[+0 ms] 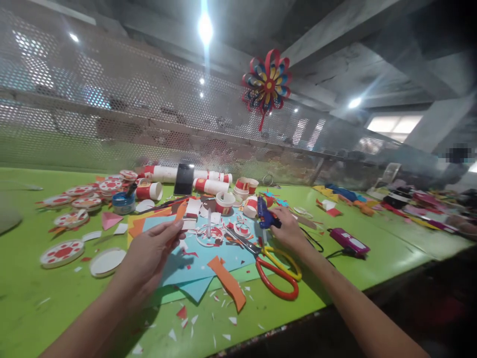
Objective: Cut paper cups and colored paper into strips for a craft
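Note:
My left hand point(154, 251) is closed, pinching a piece of orange paper point(181, 211) between thumb and fingers. A small whitish strip point(189, 224) shows beside the fingertips; I cannot tell whether it is held too. In my right hand point(289, 228) is a blue glue gun point(264, 213), gripped above the paper's right side. Scissors point(257, 249) with one red and one yellow handle lie open below it. Light blue paper sheets point(190, 266) spread between my hands, bearing a cut red-and-white disc point(210, 234) and scraps. A curved orange strip point(228, 283) lies nearer me.
Several red-and-white decorated discs point(62, 252) lie left, near a blue jar point(123, 203). Paper cups point(224, 203), stacked cups point(210, 186) and a phone point(184, 179) stand behind. A purple box point(349, 242) with a cord sits right. A paper flower point(269, 85) hangs above.

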Demonstrator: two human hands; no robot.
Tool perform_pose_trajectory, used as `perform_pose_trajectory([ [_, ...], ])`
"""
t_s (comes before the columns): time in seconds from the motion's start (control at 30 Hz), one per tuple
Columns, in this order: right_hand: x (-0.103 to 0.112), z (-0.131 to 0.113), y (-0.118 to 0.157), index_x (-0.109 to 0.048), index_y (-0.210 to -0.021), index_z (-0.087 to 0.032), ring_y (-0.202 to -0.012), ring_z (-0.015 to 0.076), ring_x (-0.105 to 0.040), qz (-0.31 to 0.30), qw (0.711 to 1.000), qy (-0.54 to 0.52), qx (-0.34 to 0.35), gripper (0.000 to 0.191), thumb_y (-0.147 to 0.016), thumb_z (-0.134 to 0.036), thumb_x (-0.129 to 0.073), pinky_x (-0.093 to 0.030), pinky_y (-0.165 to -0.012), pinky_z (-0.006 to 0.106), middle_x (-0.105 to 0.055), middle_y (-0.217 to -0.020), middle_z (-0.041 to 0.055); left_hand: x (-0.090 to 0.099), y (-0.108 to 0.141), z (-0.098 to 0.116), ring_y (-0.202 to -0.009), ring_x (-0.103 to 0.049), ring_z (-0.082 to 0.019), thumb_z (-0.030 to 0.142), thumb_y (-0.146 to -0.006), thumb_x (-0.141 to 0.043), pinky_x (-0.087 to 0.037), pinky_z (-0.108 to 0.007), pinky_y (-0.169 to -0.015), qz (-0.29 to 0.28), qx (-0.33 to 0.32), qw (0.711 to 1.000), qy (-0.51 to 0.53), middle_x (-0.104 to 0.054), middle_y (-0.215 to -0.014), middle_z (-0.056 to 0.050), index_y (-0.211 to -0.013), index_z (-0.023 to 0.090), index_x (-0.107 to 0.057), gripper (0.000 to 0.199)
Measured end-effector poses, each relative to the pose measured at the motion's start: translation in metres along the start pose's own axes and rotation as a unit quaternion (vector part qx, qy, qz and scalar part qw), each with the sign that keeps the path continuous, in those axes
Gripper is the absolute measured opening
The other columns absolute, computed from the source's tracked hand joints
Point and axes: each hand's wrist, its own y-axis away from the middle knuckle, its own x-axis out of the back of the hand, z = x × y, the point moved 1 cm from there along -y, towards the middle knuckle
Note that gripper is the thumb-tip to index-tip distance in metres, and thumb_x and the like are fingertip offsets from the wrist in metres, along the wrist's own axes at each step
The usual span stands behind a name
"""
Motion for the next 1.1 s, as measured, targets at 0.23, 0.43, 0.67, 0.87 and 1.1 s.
perform_pose_trajectory([
  [0.23, -0.025, -0.005, -0.026, -0.057, -0.115, -0.018, -0.099, 0.021, -0.061, -0.09, 0.99, -0.03, 0.102, 0.026, -0.091, -0.029, -0.056, -0.052, -0.083, 0.042, -0.059, -0.119, 0.0074, -0.001, -0.002, 0.002, -0.055, -0.059, -0.007, 0.005, -0.072, -0.068, -0.049, -0.011, -0.049, 0.003, -0.012, 1.0, 0.005, -0.064, -0.062, -0.001, -0.067, 0.011, -0.071, 0.009],
  [0.43, -0.039, 0.02, -0.048, -0.057, -0.116, -0.018, -0.099, 0.0213, -0.061, -0.114, 0.989, 0.008, 0.094, 0.027, -0.091, -0.029, -0.057, -0.052, -0.082, 0.042, -0.059, -0.119, 0.0074, 0.004, -0.005, -0.001, -0.059, -0.059, -0.007, 0.017, -0.06, -0.08, -0.05, -0.013, -0.057, -0.015, -0.025, 1.0, 0.002, -0.066, -0.066, -0.001, -0.069, 0.011, -0.072, 0.013],
  [0.67, -0.058, 0.022, -0.074, -0.057, -0.116, -0.018, -0.1, 0.0219, -0.061, -0.128, 0.987, 0.048, 0.08, 0.028, -0.091, -0.029, -0.057, -0.051, -0.084, 0.043, -0.059, -0.12, 0.0076, 0.004, -0.005, -0.003, -0.061, -0.058, -0.008, 0.025, -0.055, -0.084, -0.049, -0.014, -0.058, -0.024, -0.03, 0.999, -0.019, -0.066, -0.066, -0.001, -0.068, 0.012, -0.072, 0.022],
  [0.87, -0.071, 0.02, -0.08, -0.057, -0.116, -0.017, -0.1, 0.0219, -0.061, -0.156, 0.983, 0.06, 0.078, 0.028, -0.091, -0.029, -0.057, -0.051, -0.083, 0.043, -0.059, -0.12, 0.0075, 0.005, -0.003, -0.002, -0.06, -0.058, -0.009, 0.023, -0.055, -0.083, -0.049, -0.016, -0.056, -0.026, -0.035, 0.999, -0.022, -0.066, -0.066, -0.001, -0.067, 0.013, -0.072, 0.019],
  [1.1, -0.061, 0.019, -0.066, -0.056, -0.118, -0.018, -0.102, 0.0227, -0.06, -0.139, 0.988, 0.017, 0.071, 0.029, -0.091, -0.029, -0.057, -0.051, -0.085, 0.044, -0.058, -0.122, 0.0079, 0.002, -0.002, -0.003, -0.06, -0.058, -0.01, 0.024, -0.057, -0.081, -0.047, -0.017, -0.051, -0.033, -0.032, 0.998, -0.032, -0.064, -0.066, -0.003, -0.066, 0.014, -0.072, 0.016],
])
